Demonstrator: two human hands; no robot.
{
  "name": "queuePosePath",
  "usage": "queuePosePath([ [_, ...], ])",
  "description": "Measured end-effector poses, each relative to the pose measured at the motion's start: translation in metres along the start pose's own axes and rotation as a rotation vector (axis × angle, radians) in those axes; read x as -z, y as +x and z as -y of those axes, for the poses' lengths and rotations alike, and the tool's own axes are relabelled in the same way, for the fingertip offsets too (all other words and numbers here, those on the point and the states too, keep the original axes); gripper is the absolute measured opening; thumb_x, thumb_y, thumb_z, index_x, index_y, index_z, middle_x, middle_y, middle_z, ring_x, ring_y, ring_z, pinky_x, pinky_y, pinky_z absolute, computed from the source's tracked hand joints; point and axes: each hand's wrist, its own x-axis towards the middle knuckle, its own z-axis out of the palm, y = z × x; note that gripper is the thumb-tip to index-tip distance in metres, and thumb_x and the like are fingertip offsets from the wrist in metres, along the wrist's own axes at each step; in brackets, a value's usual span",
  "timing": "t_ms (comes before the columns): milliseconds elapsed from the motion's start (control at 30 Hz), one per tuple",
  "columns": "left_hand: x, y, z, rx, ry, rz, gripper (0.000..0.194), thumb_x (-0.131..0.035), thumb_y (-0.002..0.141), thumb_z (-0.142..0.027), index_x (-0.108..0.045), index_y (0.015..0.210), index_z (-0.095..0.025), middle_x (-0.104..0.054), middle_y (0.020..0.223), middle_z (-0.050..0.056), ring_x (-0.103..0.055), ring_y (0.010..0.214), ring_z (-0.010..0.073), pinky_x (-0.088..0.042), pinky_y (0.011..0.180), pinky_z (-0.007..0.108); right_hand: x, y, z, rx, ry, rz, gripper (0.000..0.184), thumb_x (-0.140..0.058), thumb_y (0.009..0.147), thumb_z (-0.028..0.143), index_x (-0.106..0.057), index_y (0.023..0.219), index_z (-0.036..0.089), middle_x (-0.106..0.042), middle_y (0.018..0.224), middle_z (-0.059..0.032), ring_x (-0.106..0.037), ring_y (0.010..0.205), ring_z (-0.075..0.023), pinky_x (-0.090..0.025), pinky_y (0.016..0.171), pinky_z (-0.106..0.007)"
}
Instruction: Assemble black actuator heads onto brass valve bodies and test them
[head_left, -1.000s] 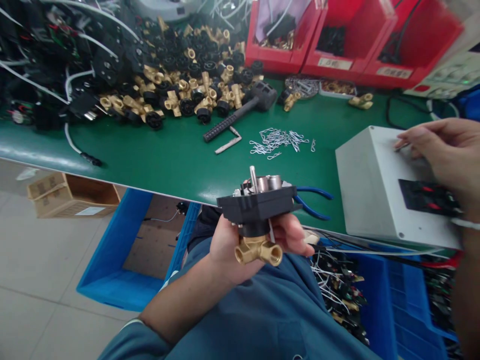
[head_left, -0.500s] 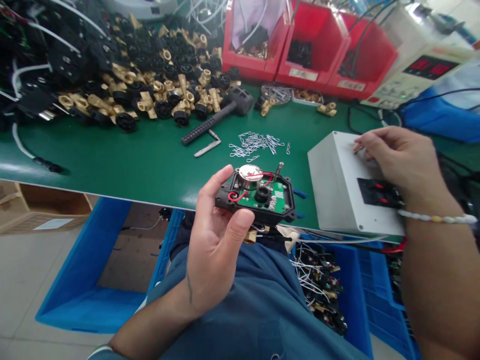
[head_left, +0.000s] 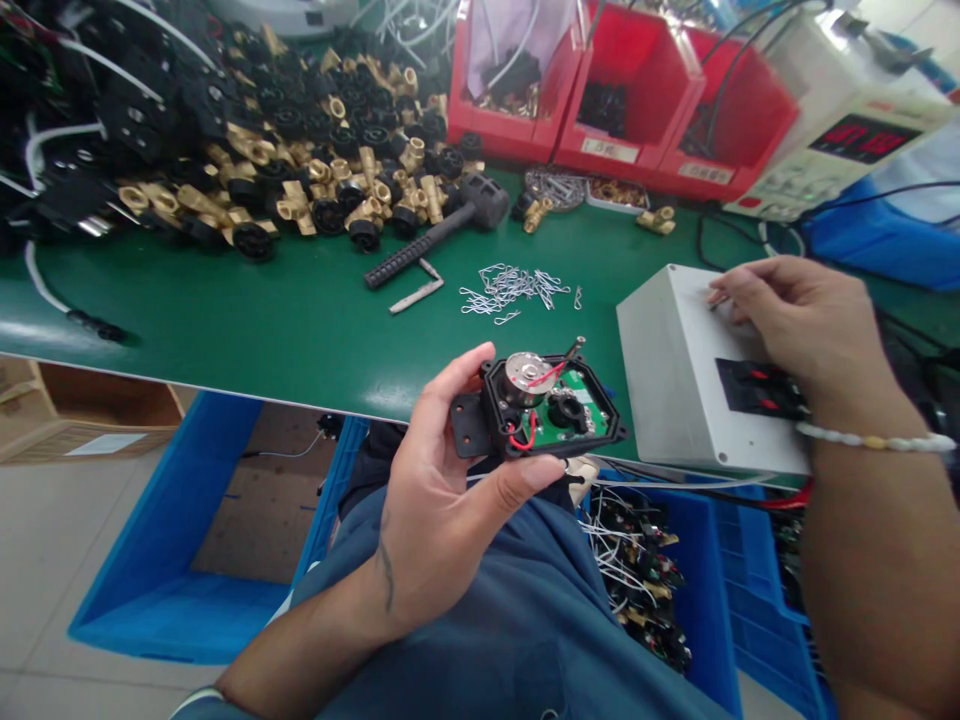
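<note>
Illumination is bright, whitish and diffuse, apparently from overhead. The glossy green tabletop (head_left: 300, 320) carries pale glare near its front edge; the round silver metal cylinder (head_left: 529, 375) shows highlights. The open brown cardboard box (head_left: 157, 438) is shadowed inside. A milky haze softens the upper area; red digits (head_left: 862, 138) on the cream boxy instrument (head_left: 795, 180) are blurred. Wide-angle distortion slightly bows the tabletop's edge.

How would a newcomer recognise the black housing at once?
Start at the green bench; at its front edge, find the left hand. It holds the black housing, open-topped with red wires and a silver cylinder; unlike the brass fittings behind, it shows a green board.
</note>
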Motion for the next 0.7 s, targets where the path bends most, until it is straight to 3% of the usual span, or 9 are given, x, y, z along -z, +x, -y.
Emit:
queuePosePath([
  [267,-0.001,-0.001,-0.002,-0.005,-0.001,-0.019,0.056,-0.089,0.073,-0.02,-0.067,0.124,-0.03,-0.071,0.121,0.001,-0.071,0.108,0.0212,-0.059,0.091,0.026,0.001,0.003,-0.007,0.043,0.005,0.011,0.013,-0.068,0.082,0.028,-0.07,0.073,0.019,-0.069,0.07,-0.0021,-0.048,0.053,-0.0077,-0.037,0.052,-0.022],
  [433,0.0,0.001,0.001,0.0,-0.035,-0.036,0.057,-0.092,0.07,-0.019,-0.068,0.12,-0.03,-0.072,0.119,0.0,-0.072,0.107,0.0202,-0.058,0.09,0.024,0.0,0.001,-0.004,-0.003,-0.003,0.002,0.013,-0.067,0.084,0.021,-0.069,0.072,0.018,-0.067,0.067,-0.0008,-0.048,0.053,-0.0075,-0.036,0.053,-0.022],
  [600,0.005,0.008,0.009,0.179,-0.187,0.008,0.054,-0.086,0.076,-0.046,-0.066,0.117,-0.018,-0.074,0.116,0.009,-0.074,0.101,0.0232,-0.062,0.086,0.029,-0.001,0.004,-0.01,0.013,-0.006,0.004,0.012,-0.066,0.087,0.021,-0.072,0.077,0.018,-0.066,0.068,0.0002,-0.049,0.054,-0.0068,-0.036,0.054,-0.021],
  [700,0.006,0.012,0.01,0.265,-0.234,0.013,0.055,-0.083,0.078,-0.052,-0.064,0.115,-0.015,-0.076,0.111,0.012,-0.076,0.096,0.0261,-0.063,0.08,0.033,0.0,0.004,-0.012,0.033,-0.004,0.01,0.012,-0.066,0.087,0.021,-0.071,0.077,0.017,-0.067,0.068,-0.0002,-0.048,0.052,-0.0067,-0.036,0.053,-0.021],
])
